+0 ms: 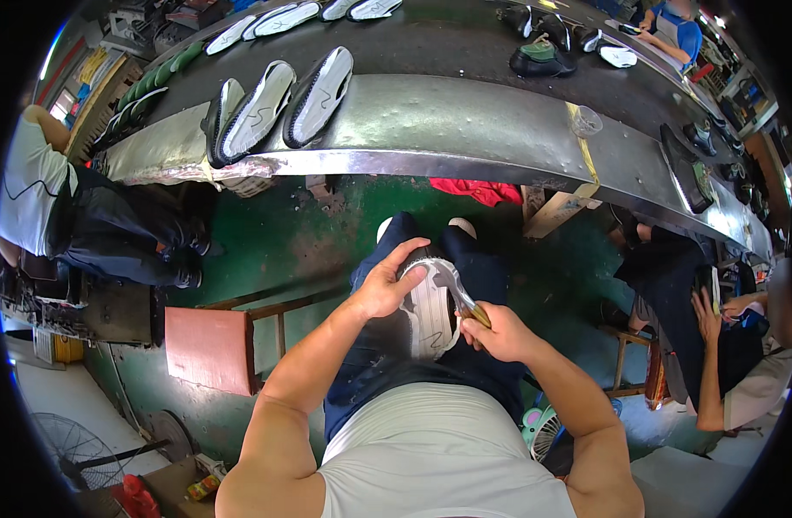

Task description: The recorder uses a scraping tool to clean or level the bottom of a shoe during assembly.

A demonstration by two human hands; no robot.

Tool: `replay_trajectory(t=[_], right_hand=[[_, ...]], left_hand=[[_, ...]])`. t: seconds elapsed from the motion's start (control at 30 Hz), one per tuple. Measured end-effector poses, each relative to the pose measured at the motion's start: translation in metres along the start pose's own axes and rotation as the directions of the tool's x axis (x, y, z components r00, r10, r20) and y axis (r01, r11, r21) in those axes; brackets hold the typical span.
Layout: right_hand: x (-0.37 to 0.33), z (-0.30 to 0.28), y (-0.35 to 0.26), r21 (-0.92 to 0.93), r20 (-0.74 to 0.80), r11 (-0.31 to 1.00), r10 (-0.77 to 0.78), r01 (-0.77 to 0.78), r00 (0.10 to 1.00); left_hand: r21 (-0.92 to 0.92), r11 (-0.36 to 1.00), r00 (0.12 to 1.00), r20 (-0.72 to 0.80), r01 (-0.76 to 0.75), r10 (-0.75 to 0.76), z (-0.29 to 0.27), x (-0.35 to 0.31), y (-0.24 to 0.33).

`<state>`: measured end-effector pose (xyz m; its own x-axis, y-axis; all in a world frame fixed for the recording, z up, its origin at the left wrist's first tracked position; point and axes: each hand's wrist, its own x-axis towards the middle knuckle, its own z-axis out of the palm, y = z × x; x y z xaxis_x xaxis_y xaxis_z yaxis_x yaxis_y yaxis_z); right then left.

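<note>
A shoe lies bottom up on my lap, its pale, stitched underside facing me and its toe pointing away. My left hand grips the toe end, thumb on the underside and fingers curled over the dark edge. In my right hand are pliers with a curved grey metal head and a yellowish-brown handle. The metal head touches the shoe's right edge near the toe. My right fingers wrap the handle, and the jaws are too small to make out.
Ahead runs a metal-edged bench with several upturned shoes and a clear plastic cup. A pink-topped stool stands at my left. People sit or stand at the left, right and far right. A small green fan is near my right hip.
</note>
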<state>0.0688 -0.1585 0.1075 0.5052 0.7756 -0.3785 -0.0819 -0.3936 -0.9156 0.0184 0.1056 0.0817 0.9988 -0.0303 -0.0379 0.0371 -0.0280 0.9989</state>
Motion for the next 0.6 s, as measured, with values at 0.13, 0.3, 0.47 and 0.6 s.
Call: replay_trajectory(t=[0.13, 0.3, 0.47, 0.6], right_hand=[[0.02, 0.017, 0.033, -0.361, -0.204, 0.903, -0.318, 0.23, 0.926], [-0.009, 0.022, -0.002, -0.58, -0.244, 0.81, -0.277, 0.089, 0.929], [-0.013, 0.016, -0.01, -0.632, -0.208, 0.775, -0.177, 0.005, 0.962], [-0.032, -0.003, -0.039, -0.073, -0.092, 0.99, 0.117, -0.123, 0.989]], left_hand=[[-0.096, 0.995, 1.0, -0.022, -0.024, 0.022, -0.001, 0.006, -0.016], [-0.083, 0.995, 0.999, -0.023, -0.048, 0.046, 0.002, 0.001, -0.006], [-0.088, 0.992, 0.985, -0.142, 0.089, -0.101, 0.013, 0.009, -0.008], [0.042, 0.999, 0.99, -0.138, 0.013, -0.007, 0.012, 0.012, -0.004]])
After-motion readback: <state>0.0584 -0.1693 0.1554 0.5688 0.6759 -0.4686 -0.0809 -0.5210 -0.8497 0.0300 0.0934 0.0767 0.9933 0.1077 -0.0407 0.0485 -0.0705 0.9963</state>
